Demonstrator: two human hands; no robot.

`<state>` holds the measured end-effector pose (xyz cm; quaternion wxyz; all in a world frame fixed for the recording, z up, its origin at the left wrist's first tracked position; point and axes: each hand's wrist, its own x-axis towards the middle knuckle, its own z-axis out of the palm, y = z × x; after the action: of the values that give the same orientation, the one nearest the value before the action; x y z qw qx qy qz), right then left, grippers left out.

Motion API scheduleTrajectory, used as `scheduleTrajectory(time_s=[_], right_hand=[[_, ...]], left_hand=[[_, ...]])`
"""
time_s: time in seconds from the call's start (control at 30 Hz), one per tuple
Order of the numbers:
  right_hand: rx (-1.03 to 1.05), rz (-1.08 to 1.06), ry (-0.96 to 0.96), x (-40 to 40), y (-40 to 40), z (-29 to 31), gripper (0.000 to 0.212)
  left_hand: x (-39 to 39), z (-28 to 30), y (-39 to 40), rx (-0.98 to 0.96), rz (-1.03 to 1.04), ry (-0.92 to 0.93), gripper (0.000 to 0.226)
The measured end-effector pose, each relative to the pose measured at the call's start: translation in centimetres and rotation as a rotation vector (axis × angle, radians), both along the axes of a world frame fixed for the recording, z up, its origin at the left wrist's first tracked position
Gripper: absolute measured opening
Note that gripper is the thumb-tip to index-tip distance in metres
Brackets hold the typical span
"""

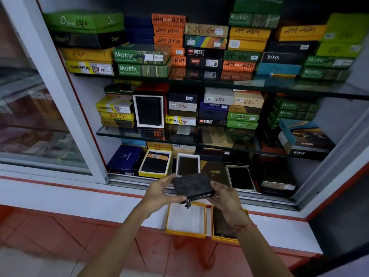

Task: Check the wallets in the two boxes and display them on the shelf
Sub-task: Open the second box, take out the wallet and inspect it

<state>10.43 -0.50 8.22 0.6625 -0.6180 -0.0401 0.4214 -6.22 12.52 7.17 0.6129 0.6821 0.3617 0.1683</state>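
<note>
Shop cabinet, stacked boxes on glass shelf (199, 134). Your left hand (159, 191) and right hand (225, 200) both grip zip wallet (192, 184), long axis 9-to-3; free shelf slot at 12, empty box (185, 220) at 6.

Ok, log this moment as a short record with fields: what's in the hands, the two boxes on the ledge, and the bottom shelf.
held item: dark zip wallet, gripped by both the left hand and the right hand
left yellow box: open, white lining, no wallet inside
right yellow box: open, dark wallet inside, partly hidden by the right wrist
bottom shelf: several open boxes already displaying dark wallets
task stage: checking, held wallet not yet on the shelf
</note>
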Motion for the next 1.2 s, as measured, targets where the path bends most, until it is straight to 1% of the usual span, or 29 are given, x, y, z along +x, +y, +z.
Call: scheduleTrajectory(time_s=[0.07, 0.1, 0.13, 0.17, 0.23, 0.3, 0.37, 0.43, 0.5, 0.6, 0.67, 0.73, 0.8, 0.87, 0.9, 0.97, 1.03, 1.07, 1.1, 1.2], right_hand=[[0.095, -0.005, 0.033, 0.2, -0.1, 0.1, 0.041], [0.134, -0.005, 0.057, 0.0, -0.2, 0.2, 0.044], [0.157, 0.007, 0.069, -0.4, -0.3, 0.3, 0.045], [0.157, 0.030, 0.044, -1.1, -0.2, 0.4, 0.039], [0.110, 0.107, -0.137, -2.6, 0.1, 0.4, 0.021], [0.051, 0.183, -0.382, -3.9, 0.6, -0.3, 0.027], [-0.014, 0.176, -0.609, -4.3, 0.7, -0.4, 0.022], [0.026, 0.157, -0.702, -3.7, 0.4, 0.0, 0.012], [0.056, 0.144, -0.676, -2.2, -0.3, 0.8, 0.011], [0.084, 0.012, -0.523, 1.2, -1.0, 2.1, 0.015], [0.044, -0.003, -0.539, 2.6, -1.1, 2.7, 0.015], [0.019, 0.012, -0.490, 2.8, -0.8, 3.0, 0.014], [0.040, 0.089, -0.367, 2.6, -0.5, 3.4, 0.018], [0.034, 0.249, -0.296, 1.7, -0.2, 4.1, 0.024], [0.005, 0.334, -0.293, 1.1, 0.2, 4.2, 0.022], [-0.028, 0.435, -0.281, -0.4, 0.8, 4.2, 0.019], [-0.057, 0.485, -0.361, -0.9, 1.5, 4.0, 0.015], [-0.047, 0.530, -0.369, -0.9, 1.6, 4.2, 0.010], [-0.029, 0.571, -0.343, -0.6, 1.7, 4.2, 0.008], [0.003, 0.596, -0.285, 0.6, 2.1, 5.4, 0.021]], left_hand=[[0.4, 0.2, -0.2, 0.021, 0.074, -0.047, 0.095], [0.6, 0.2, -0.3, 0.010, 0.152, -0.081, 0.095], [0.9, 0.2, -0.5, -0.005, 0.240, -0.124, 0.091], [1.1, 0.3, -0.8, -0.015, 0.327, -0.155, 0.081], [1.7, 0.7, -1.6, -0.005, 0.427, -0.171, 0.056], [2.3, 0.8, -2.2, 0.012, 0.440, -0.171, 0.039], [2.7, 1.1, -2.6, -0.003, 0.445, -0.183, 0.035], [2.5, 1.1, -2.4, -0.016, 0.443, -0.188, 0.041], [1.9, 0.9, -1.8, -0.029, 0.414, -0.198, 0.046], [0.3, 0.7, -0.5, -0.096, 0.314, -0.257, 0.047], [-0.5, 0.5, 0.0, -0.125, 0.182, -0.288, 0.058], [-0.9, -0.2, 0.3, -0.202, 0.063, -0.357, 0.073], [-1.0, -0.7, 0.4, -0.321, -0.045, -0.472, 0.082], [-0.9, -0.8, 0.1, -0.412, -0.135, -0.536, 0.090], [-0.9, -0.8, 0.0, -0.456, -0.164, -0.559, 0.091], [-0.7, -0.8, 0.0, -0.530, -0.217, -0.581, 0.087], [-0.8, -0.9, 0.3, -0.568, -0.252, -0.592, 0.081], [-0.9, -1.0, 0.5, -0.588, -0.266, -0.614, 0.077], [-1.1, -1.1, 0.6, -0.602, -0.281, -0.636, 0.074], [-1.4, -1.1, 1.3, -0.658, -0.271, -0.718, 0.073]])
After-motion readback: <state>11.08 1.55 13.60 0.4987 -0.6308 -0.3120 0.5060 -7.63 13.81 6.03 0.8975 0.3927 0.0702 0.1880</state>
